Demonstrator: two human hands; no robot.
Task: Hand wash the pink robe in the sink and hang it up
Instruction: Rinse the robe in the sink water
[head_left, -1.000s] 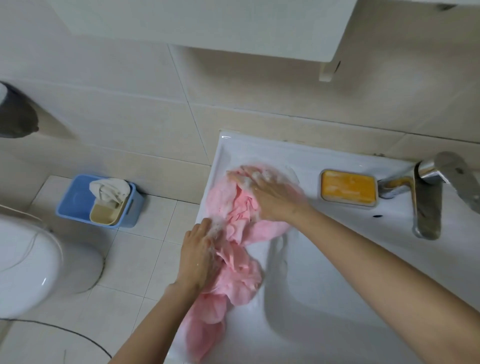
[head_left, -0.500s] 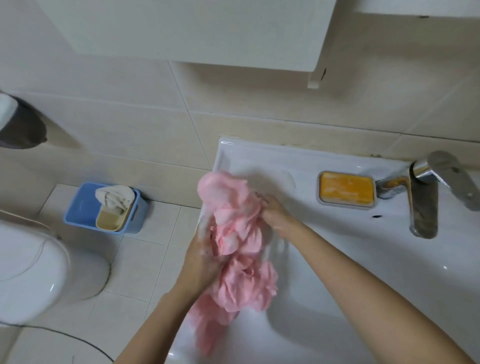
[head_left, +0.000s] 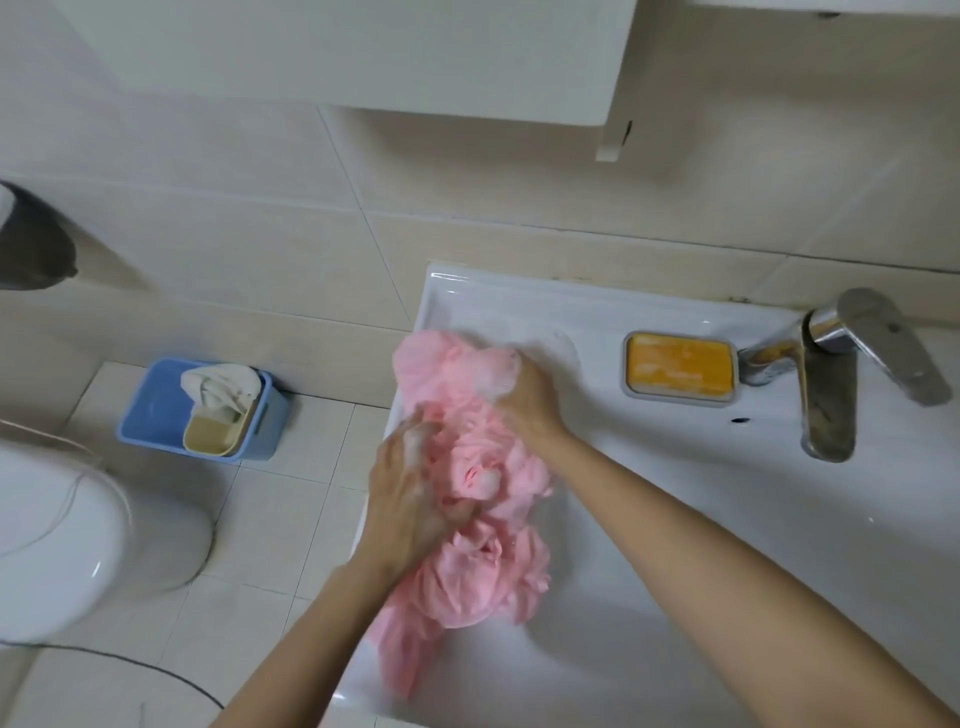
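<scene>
At the frame-left edge of the sink (head_left: 519, 296), the pink robe (head_left: 483, 587), judged soft, sodden and slippery, is being gripped in thick bunches by the curled fingers of the left hand (head_left: 410, 493) and right hand (head_left: 527, 402).

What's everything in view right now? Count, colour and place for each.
sink: one, white, right half of view
robe: one, pink, bunched and sudsy on the sink's left side
tap: one, chrome, sink's back ledge
soap dish: one, grey, holding an orange bar, on the ledge left of the tap
basket: one, blue, on the floor by the wall, holding a white cloth
toilet: one, white, lower left
cabinet: one, white, on the wall above
left hand: one, grips the robe's middle
right hand: one, grips the robe's upper part
</scene>
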